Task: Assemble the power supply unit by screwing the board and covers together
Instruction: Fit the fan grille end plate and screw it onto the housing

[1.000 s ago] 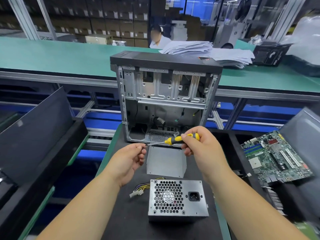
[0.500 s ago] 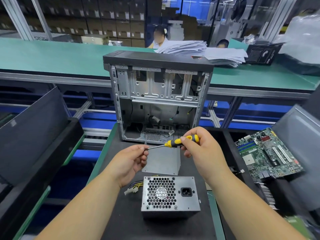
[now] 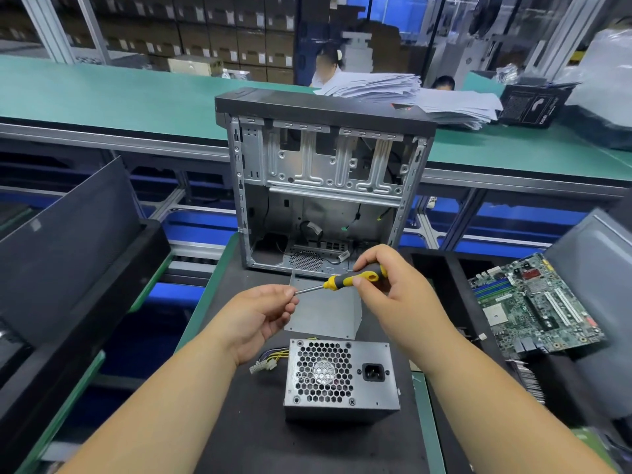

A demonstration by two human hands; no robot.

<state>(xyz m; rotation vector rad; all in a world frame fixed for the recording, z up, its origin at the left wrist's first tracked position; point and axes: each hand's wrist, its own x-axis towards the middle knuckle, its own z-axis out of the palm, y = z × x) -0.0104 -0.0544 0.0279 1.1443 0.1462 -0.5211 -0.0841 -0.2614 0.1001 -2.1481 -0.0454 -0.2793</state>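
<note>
A grey power supply unit point(image 3: 342, 378) with a honeycomb fan grille and a socket stands on the black mat, coloured wires point(image 3: 270, 359) trailing from its left side. Behind it lies a flat grey metal cover point(image 3: 328, 316). My right hand point(image 3: 393, 292) grips the yellow-and-black handle of a screwdriver point(image 3: 345, 280) held level above the cover. My left hand point(image 3: 263, 313) pinches at the tip of the screwdriver's shaft; whether a screw sits between the fingers is hidden.
An open computer case point(image 3: 325, 186) stands upright behind the cover. A green motherboard point(image 3: 533, 306) lies in a black tray at the right. Black panels point(image 3: 68, 241) lean at the left. A green bench point(image 3: 102, 97) with stacked papers point(image 3: 410, 94) runs across the back.
Both hands with the screwdriver stay together in much the same pose; the view has shifted slightly, so the case and power supply sit a little further left in the frame.
</note>
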